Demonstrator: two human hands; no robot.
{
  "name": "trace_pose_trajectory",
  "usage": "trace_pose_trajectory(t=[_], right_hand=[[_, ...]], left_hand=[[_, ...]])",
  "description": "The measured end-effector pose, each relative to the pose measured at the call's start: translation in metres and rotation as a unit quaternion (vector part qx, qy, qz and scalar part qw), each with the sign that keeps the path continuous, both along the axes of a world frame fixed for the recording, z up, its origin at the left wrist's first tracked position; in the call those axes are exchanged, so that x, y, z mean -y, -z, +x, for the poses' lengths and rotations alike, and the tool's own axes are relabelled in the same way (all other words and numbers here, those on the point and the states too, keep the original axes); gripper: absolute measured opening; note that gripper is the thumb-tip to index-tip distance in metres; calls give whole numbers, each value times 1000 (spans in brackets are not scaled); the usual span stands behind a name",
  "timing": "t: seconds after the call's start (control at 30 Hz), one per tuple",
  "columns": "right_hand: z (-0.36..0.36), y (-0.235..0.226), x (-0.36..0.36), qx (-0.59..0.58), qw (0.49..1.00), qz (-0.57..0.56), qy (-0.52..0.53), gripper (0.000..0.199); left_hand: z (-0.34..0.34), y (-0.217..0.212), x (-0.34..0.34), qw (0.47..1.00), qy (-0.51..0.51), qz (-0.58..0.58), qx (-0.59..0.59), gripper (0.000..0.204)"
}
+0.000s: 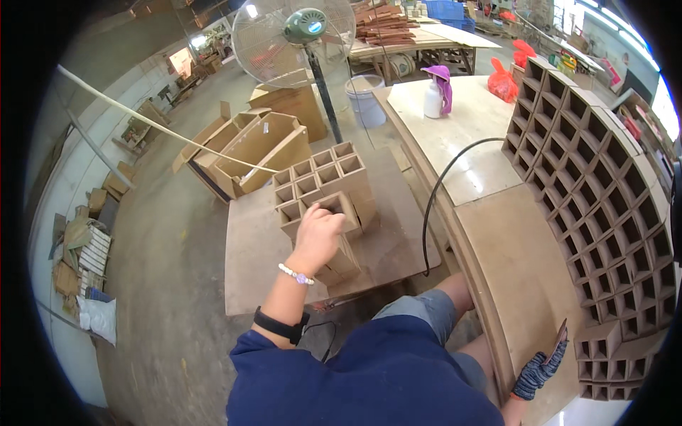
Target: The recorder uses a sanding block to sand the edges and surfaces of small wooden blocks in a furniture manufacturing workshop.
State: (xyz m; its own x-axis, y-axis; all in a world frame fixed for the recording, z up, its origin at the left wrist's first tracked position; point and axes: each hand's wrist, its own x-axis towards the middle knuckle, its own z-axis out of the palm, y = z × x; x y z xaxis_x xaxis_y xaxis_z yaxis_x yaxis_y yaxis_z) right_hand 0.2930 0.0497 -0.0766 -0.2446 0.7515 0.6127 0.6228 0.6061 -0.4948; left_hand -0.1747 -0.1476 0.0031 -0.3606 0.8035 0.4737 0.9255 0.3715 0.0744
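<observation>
My left hand (320,231), bare with a bead bracelet, is closed on the rim of an open square brown box (348,213). This box is at the near side of a block of similar tall, open-topped boxes (302,170), standing on a low brown board (256,248). To the right, my right hand (538,373) wears a dark grey knitted glove and is just above the workbench. A thin, pointed brown piece (560,341) sticks out past its fingers; what it is cannot be made out. Beside that hand rise stacked brown square boxes (600,348), their open ends showing.
The long workbench (518,248) runs along my right, carrying a tall wall of boxes (582,163), a white bottle (433,99) with a purple cloth, and a red bag (503,85). A black hose (428,220) hangs at its edge. Ahead stand a fan (305,28), a bucket (366,103) and a large carton (249,153).
</observation>
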Motion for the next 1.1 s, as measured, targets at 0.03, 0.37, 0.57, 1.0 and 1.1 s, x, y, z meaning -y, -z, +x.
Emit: trace_pose_trajectory(t=[0.03, 0.37, 0.57, 1.0, 1.1], right_hand=[[1, 2, -2, -5, 1000, -5, 0, 52], [9, 24, -9, -37, 998, -41, 5, 48], [19, 29, -2, -80, 995, -43, 30, 49], [7, 3, 17, -448, 862, -178, 154, 33], [26, 11, 33, -750, 626, -191, 99, 30]], left_hand=[[-16, 9, 10, 999, -31, -22, -10, 19], [-68, 59, 28, 987, -131, -2, 91, 19], [-48, -10, -16, 966, -151, 81, 193, 13], [266, -119, -219, 733, 587, -60, 338, 25], [333, -97, -239, 641, 623, -191, 406, 26]])
